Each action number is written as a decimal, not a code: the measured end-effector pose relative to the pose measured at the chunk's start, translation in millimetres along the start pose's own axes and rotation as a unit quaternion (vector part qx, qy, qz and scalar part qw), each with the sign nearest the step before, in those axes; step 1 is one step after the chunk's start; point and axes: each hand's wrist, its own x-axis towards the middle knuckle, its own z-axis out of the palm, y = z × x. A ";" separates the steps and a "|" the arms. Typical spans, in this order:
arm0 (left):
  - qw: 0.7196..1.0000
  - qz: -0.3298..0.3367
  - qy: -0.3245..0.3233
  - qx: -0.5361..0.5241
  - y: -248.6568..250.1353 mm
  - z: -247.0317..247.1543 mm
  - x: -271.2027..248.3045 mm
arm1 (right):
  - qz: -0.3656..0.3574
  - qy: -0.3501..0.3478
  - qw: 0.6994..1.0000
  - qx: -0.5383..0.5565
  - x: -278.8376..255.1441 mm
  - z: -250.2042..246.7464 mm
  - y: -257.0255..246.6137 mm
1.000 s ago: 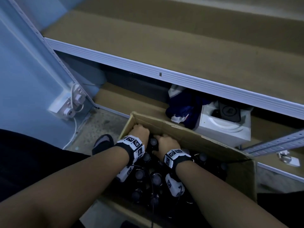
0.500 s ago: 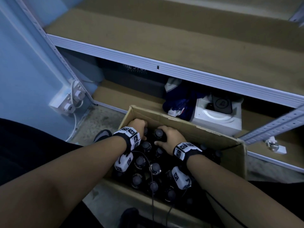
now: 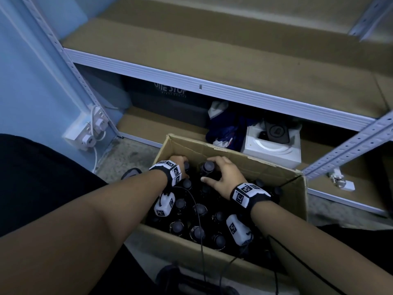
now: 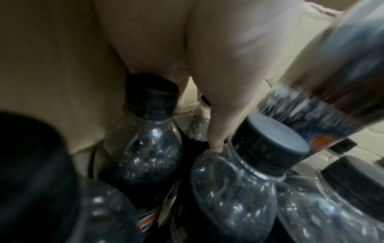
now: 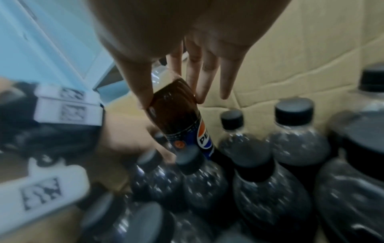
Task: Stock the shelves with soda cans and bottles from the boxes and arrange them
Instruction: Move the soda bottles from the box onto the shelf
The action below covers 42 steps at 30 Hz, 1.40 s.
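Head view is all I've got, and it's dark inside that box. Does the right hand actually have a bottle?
Observer: Yes. In the right wrist view the right hand pinches a tilted bottle at its shoulder, with the thumb on one side and fingers on the other.
Operator: Which drink?
Observer: Its label shows the Pepsi logo, and the liquid is dark brown.
Operator: And the left hand?
Observer: The left wrist view shows one finger of the left hand pointing straight down between the necks. Its tip touches the shoulder of a capped bottle. I can't see a grip.
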 end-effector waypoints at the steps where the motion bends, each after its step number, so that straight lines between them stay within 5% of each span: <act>1: 1.000 -0.004 0.002 -0.006 0.8 -0.5 -0.9 | 0.001 0.005 1.000 0.005 0.5 -1.2 -2.5; 16: 0.998 0.036 0.054 -0.023 10.9 -33.5 -34.1 | 0.002 0.044 0.998 0.053 9.7 -25.2 -29.5; 22: 0.994 0.071 0.076 0.023 37.7 -89.3 -69.2 | 0.013 0.103 0.988 0.117 3.9 -52.3 -36.7; 28: 0.976 0.118 0.164 -0.075 33.7 -151.0 -107.1 | -0.020 0.167 0.971 0.168 5.2 -104.5 -65.9; 32: 0.920 0.171 0.249 -0.251 32.0 -190.2 -127.5 | -0.075 0.218 0.932 0.281 10.3 -150.7 -108.0; 39: 0.726 0.200 0.358 -0.553 59.3 -247.4 -160.2 | -0.145 0.298 0.851 0.407 22.3 -193.8 -171.9; 42: 0.703 0.195 0.338 -0.594 68.3 -255.6 -164.9 | -0.128 0.297 0.845 0.427 28.9 -188.1 -183.5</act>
